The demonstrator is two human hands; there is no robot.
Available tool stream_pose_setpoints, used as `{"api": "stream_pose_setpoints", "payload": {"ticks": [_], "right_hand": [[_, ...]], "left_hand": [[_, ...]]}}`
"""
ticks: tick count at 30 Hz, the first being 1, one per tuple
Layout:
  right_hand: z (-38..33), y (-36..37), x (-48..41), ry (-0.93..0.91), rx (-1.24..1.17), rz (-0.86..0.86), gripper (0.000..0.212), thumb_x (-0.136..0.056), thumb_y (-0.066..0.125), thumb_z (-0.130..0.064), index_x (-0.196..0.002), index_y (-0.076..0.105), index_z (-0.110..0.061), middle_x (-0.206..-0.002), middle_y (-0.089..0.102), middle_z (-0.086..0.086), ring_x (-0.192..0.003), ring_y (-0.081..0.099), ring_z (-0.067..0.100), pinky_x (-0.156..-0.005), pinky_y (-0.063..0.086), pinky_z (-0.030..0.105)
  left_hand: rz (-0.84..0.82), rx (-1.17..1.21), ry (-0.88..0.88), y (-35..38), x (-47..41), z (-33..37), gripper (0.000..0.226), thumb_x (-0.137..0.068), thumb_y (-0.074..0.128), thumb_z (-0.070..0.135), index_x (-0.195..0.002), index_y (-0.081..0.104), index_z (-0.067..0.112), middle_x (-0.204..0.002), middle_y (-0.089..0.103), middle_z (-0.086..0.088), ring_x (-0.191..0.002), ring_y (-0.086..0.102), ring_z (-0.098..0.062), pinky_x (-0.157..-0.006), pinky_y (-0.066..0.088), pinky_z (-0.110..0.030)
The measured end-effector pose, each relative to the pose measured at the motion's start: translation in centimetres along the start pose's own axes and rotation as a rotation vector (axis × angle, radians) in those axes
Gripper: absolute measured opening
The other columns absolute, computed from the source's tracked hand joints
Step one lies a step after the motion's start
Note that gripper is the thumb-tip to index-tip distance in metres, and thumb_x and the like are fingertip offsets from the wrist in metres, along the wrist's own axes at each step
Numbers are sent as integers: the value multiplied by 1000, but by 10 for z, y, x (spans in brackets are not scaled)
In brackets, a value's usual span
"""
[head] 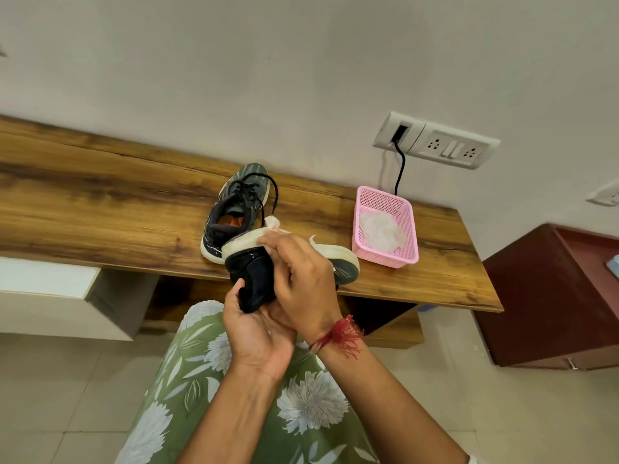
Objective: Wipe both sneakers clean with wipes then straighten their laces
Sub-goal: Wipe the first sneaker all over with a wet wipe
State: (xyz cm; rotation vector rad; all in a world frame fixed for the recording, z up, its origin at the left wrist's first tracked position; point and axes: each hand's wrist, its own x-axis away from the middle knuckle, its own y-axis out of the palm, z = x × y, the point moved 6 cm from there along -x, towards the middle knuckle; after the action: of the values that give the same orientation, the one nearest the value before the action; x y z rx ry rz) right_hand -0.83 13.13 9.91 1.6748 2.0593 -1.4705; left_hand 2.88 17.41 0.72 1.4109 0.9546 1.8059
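Note:
My left hand grips a dark sneaker by its heel, turned sole-up over the front edge of the wooden shelf. Its white sole rim faces upward. My right hand presses a white wipe against that sole, fingers closed on the wipe. The second sneaker, grey-green and black with loose black laces, stands upright on the shelf just behind the held one.
A pink plastic basket with crumpled white wipes sits on the shelf to the right. A wall socket panel with a black cable hangs above it. A dark red cabinet stands far right. My green floral clothing fills the foreground.

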Motion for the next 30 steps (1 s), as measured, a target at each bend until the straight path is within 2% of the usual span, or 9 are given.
{"api": "stream_pose_setpoints", "payload": {"ticks": [2,8,11,15,18,22,25,28,30], "right_hand": [[0,2,0,5,-49,-33,22,-86,51,2,-100,67,-3,-102,67,9,-103,61,17,-88,50,27],[-18,13,14,-47,-123,-259,31,-79,51,9,-102,66,-5,-104,67,7,-103,61,16,-89,48,26],[-1,-16,10,236,-352,13,20,-88,52,2,-95,68,-9,-96,69,2,-94,62,9,-82,49,21],[43,-57,16,528,-575,316,15,-93,52,-7,-91,67,-11,-93,69,2,-92,63,14,-82,49,28],[66,-76,24,627,-590,445,16,-92,53,-7,-90,67,-15,-89,69,-4,-90,63,13,-85,51,40],[67,-71,27,629,-430,411,17,-92,54,-8,-90,67,-18,-91,69,-2,-91,63,13,-82,50,30],[52,-49,29,587,-270,308,18,-92,55,-8,-91,66,-22,-88,68,-9,-85,62,2,-75,47,16],[44,-38,29,531,-149,323,16,-92,54,-11,-92,67,-19,-87,68,-11,-82,61,0,-70,47,15],[37,-37,26,466,-86,337,15,-92,53,-13,-93,68,-15,-88,69,-8,-82,61,1,-69,48,17]], "left_hand": [[-11,39,-30,-1,0,-1,53,-98,35,35,-79,78,12,-83,74,-6,-75,72,-14,-67,58,-23],[-163,208,38,17,-1,-8,32,-92,41,19,-93,72,15,-92,68,1,-86,67,-9,-79,52,-18],[-53,11,-40,10,-1,-12,39,-97,35,30,-100,69,10,-89,71,-7,-80,70,-15,-71,57,-24],[-70,-113,-59,14,0,-5,50,-96,32,41,-132,53,13,-120,66,-13,-112,60,-29,-98,43,-50],[-56,-136,-53,13,2,-9,50,-96,35,37,-138,49,15,-132,59,-14,-124,53,-31,-101,41,-51],[-43,-212,-72,12,4,-15,50,-96,38,37,-135,51,10,-128,60,-17,-113,54,-29,-99,41,-47],[-49,-305,-75,12,6,-19,45,-96,36,37,-124,57,9,-109,67,-14,-97,60,-24,-80,49,-40],[-83,-367,-52,13,9,-25,37,-99,36,32,-112,62,9,-93,73,-8,-79,69,-14,-63,56,-25],[-91,-405,-23,14,10,-25,35,-99,37,30,-109,63,9,-90,75,-7,-79,71,-12,-64,57,-22]]}}
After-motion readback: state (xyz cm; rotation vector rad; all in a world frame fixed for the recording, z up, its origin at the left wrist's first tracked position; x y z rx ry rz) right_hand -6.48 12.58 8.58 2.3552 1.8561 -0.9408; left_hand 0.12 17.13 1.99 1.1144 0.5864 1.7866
